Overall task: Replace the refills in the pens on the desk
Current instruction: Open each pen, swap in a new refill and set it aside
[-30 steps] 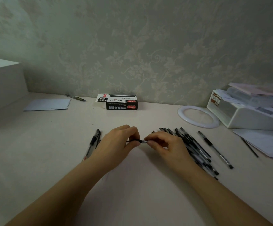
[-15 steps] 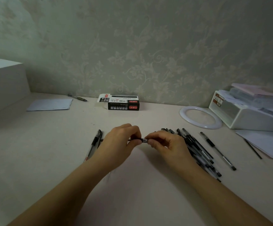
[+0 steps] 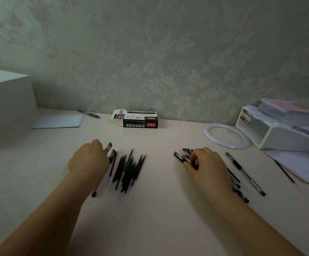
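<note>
On pale desk (image 3: 159, 209) under floral wallpaper (image 3: 168, 52), both hands' fingers (image 3: 190, 164) among pens (image 3: 179, 156), grip unclear.

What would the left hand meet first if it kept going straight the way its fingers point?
Probably nothing close: past the left hand the pale desk looks bare up to the black-and-white refill box, though depth is unclear.

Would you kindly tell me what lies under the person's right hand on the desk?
Under the right hand lies a pile of black-capped clear pens, ends showing at its fingers and wrist. The pens' middles are covered.
</note>
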A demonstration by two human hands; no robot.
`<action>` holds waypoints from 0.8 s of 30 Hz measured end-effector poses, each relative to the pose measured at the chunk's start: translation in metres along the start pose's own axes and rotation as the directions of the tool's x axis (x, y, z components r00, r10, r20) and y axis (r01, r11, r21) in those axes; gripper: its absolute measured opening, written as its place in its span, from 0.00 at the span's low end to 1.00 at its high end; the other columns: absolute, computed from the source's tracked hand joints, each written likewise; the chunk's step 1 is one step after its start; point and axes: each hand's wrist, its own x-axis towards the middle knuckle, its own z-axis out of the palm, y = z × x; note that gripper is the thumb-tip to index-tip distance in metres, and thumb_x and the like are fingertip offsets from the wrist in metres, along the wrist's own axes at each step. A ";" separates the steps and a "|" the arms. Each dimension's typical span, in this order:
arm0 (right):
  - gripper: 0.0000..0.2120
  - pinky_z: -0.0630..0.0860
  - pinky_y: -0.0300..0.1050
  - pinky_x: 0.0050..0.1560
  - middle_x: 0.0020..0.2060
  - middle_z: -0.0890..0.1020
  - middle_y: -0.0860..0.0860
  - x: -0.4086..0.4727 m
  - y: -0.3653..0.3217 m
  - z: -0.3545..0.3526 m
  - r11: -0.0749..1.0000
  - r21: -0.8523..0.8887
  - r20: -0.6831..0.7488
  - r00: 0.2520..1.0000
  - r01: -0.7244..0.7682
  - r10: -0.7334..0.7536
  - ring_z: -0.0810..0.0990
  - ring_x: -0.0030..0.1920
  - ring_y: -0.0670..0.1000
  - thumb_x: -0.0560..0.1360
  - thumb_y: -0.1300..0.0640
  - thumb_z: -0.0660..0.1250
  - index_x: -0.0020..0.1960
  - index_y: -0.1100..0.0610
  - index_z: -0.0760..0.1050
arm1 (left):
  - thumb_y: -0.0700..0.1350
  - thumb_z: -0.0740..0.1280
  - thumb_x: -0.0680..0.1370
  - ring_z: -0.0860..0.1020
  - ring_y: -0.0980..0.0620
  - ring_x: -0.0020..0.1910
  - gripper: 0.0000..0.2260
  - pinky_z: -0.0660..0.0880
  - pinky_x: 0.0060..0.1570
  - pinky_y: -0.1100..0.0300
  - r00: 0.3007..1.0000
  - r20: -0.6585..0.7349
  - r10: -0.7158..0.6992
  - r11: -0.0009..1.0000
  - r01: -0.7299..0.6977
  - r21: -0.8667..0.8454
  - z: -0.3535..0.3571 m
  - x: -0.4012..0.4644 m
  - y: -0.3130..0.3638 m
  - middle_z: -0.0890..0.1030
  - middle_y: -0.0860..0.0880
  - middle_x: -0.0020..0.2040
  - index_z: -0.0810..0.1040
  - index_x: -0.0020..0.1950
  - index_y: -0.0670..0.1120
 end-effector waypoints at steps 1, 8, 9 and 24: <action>0.08 0.74 0.47 0.45 0.43 0.75 0.47 0.000 0.000 0.000 1.000 -0.018 0.022 1.000 -0.008 0.009 0.73 0.46 0.50 0.76 0.48 0.69 0.46 0.53 0.76 | 0.45 0.59 0.80 0.72 0.45 0.43 0.06 0.68 0.41 0.54 1.000 0.030 -0.003 1.000 0.002 0.010 0.002 0.001 -0.002 0.73 0.45 0.44 0.71 0.50 0.43; 0.10 0.73 0.48 0.52 0.48 0.75 0.50 0.001 -0.003 0.000 0.994 -0.108 0.105 0.994 -0.016 0.027 0.75 0.52 0.52 0.77 0.47 0.67 0.48 0.53 0.79 | 0.48 0.59 0.80 0.73 0.46 0.43 0.08 0.70 0.42 0.55 0.996 0.079 0.036 0.999 -0.038 0.027 0.008 0.004 -0.003 0.74 0.46 0.44 0.72 0.50 0.43; 0.10 0.73 0.48 0.53 0.48 0.75 0.50 0.001 -0.004 0.000 0.994 -0.111 0.111 0.994 -0.011 0.024 0.75 0.52 0.53 0.77 0.47 0.66 0.48 0.53 0.80 | 0.48 0.59 0.80 0.73 0.46 0.43 0.08 0.70 0.42 0.55 0.996 0.078 0.034 0.999 -0.036 0.027 0.008 0.004 -0.003 0.74 0.46 0.44 0.72 0.50 0.43; 0.09 0.72 0.37 0.31 0.30 0.81 0.48 0.002 -0.031 0.004 0.319 0.873 0.358 0.929 -0.369 0.094 0.74 0.30 0.45 0.81 0.57 0.63 0.47 0.62 0.76 | 0.64 0.56 0.76 0.73 0.61 0.37 0.17 0.69 0.35 0.65 0.837 -0.194 0.512 0.766 -0.547 -0.338 0.012 -0.043 0.059 0.77 0.57 0.42 0.74 0.47 0.52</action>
